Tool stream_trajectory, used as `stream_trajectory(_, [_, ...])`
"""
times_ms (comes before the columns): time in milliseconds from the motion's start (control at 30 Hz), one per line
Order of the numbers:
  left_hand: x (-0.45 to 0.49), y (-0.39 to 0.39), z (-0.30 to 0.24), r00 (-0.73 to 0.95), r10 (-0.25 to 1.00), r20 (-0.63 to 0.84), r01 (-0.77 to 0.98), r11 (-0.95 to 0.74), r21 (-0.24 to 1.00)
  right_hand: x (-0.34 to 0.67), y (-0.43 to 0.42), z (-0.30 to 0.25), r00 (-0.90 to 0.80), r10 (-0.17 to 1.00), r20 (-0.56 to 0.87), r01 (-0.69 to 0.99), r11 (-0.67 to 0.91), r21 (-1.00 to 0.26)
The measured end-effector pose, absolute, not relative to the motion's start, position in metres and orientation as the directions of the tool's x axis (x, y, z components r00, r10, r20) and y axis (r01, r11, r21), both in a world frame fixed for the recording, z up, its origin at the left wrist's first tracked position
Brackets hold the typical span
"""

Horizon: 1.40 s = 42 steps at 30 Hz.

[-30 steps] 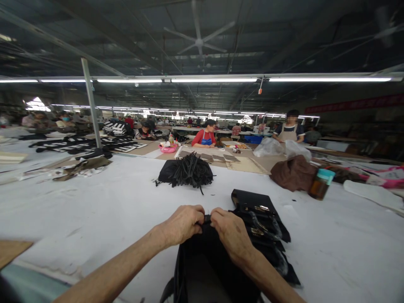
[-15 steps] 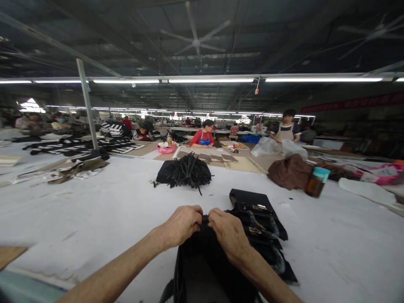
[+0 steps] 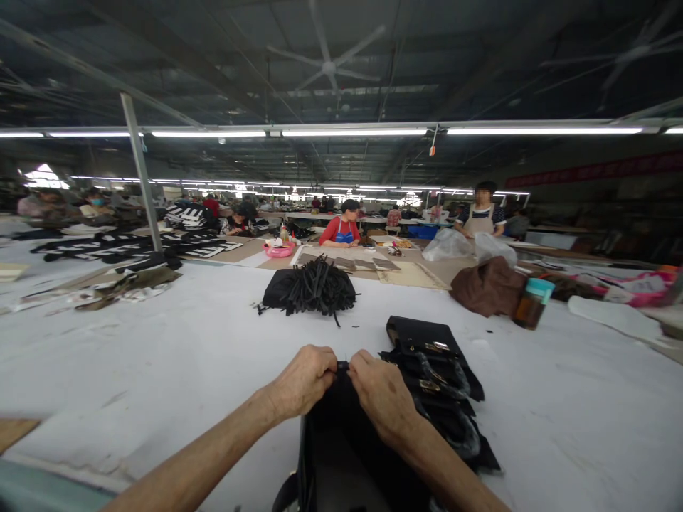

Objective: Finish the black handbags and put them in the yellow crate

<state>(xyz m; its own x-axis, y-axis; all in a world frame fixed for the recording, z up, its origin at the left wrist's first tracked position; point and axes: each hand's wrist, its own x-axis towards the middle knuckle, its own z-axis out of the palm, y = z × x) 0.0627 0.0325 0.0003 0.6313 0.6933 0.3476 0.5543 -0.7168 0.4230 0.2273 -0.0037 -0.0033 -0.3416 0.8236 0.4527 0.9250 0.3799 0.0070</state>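
A black bag point(image 3: 355, 448) stands at the table's near edge in front of me, its far upper edge pinched between both hands. My left hand point(image 3: 306, 380) is closed on that edge from the left, fingertips curled over it. Just to the right, my right hand point(image 3: 381, 391) grips the same edge, a small gap apart from the left. Right of the bag lies a row of overlapping black handbags point(image 3: 427, 341) with gold-coloured clasps and plastic-wrapped handles. Part of the held bag is hidden by my right forearm.
Ahead lies a pile of black strips point(image 3: 320, 288) on the white tabletop point(image 3: 213, 355). To the right are a brown cloth bundle point(image 3: 485, 288) and a jar with a turquoise lid point(image 3: 532, 304). Striped black-and-white pieces point(image 3: 133, 245) lie at left. Several people work at farther tables.
Both hands stay on the bag's edge, with only a slight shift of the fingers. The whole view has moved a little.
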Motion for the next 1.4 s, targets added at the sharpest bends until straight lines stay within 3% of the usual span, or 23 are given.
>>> stream_trajectory(167, [0.065,0.032,0.001,0.644,0.684,0.342,0.559,-0.727,0.4,0.23,-0.001,-0.005,-0.356,0.811,0.464,0.918,0.398,0.009])
stream_trajectory(367, [0.065,0.032,0.006,0.668,0.635,0.388,0.571,-0.772,0.279,0.231,-0.003,-0.004,-0.356,0.813,0.461,0.913,0.407,-0.013])
stream_trajectory(733, [0.058,0.031,0.004,0.722,0.614,0.318,0.583,-0.788,0.199,0.228,-0.002,-0.006,-0.344,0.805,0.483,0.92,0.391,0.005])
stream_trajectory(1000, [0.059,0.026,0.025,0.855,0.458,0.243,0.493,-0.864,-0.105,0.224,0.001,-0.011,-0.316,0.788,0.528,0.929,0.37,0.005])
stream_trajectory(1100, [0.062,0.025,0.026,0.878,0.425,0.22,0.462,-0.873,-0.157,0.225,0.003,-0.013,-0.309,0.772,0.555,0.93,0.367,0.008])
stream_trajectory(1200, [0.063,0.026,0.02,0.848,0.45,0.28,0.479,-0.877,-0.039,0.228,0.003,-0.013,-0.331,0.751,0.571,0.911,0.412,-0.013])
stream_trajectory(1400, [0.06,0.031,0.003,0.655,0.651,0.384,0.512,-0.756,0.408,0.232,0.004,-0.012,-0.416,0.705,0.574,0.854,0.52,-0.021])
